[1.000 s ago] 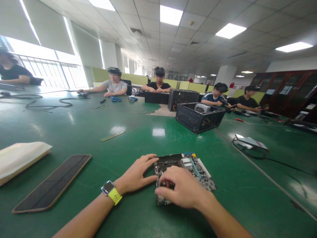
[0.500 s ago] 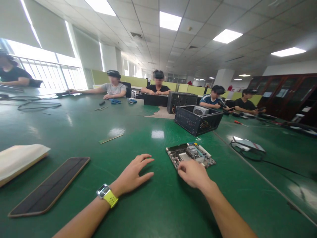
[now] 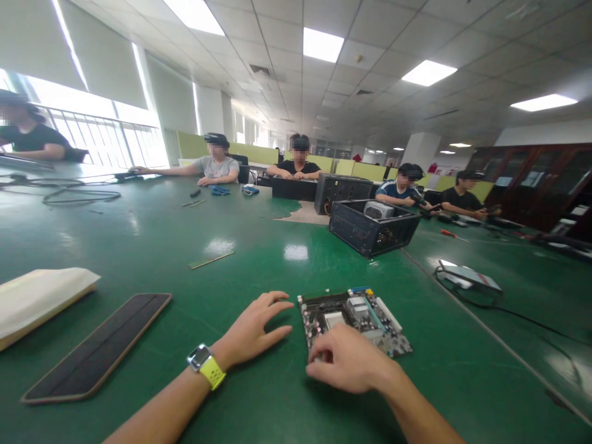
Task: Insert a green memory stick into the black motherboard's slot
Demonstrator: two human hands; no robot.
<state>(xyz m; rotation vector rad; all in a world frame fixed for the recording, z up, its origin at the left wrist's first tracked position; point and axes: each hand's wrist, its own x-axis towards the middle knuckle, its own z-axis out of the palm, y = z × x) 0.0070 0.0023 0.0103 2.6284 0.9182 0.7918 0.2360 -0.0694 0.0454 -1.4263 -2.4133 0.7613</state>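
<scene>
motherboard (image 3: 363, 320) near curled right fingers (image 3: 326, 341)

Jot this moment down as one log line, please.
left hand: open, beside circuit board | right hand: curled at board's near side, grip unclear | surface: green tabletop | beyond board: black computer case

Since half a second ago, our motherboard (image 3: 363, 319) has come nearer and slightly left, and our right hand (image 3: 349, 361) has come nearer with it. Against a second ago, our left hand (image 3: 252, 327) is just apart from the board's left edge, no longer touching. Far left, a co-worker's outstretched hand (image 3: 139, 170) has shifted farther left.
</scene>
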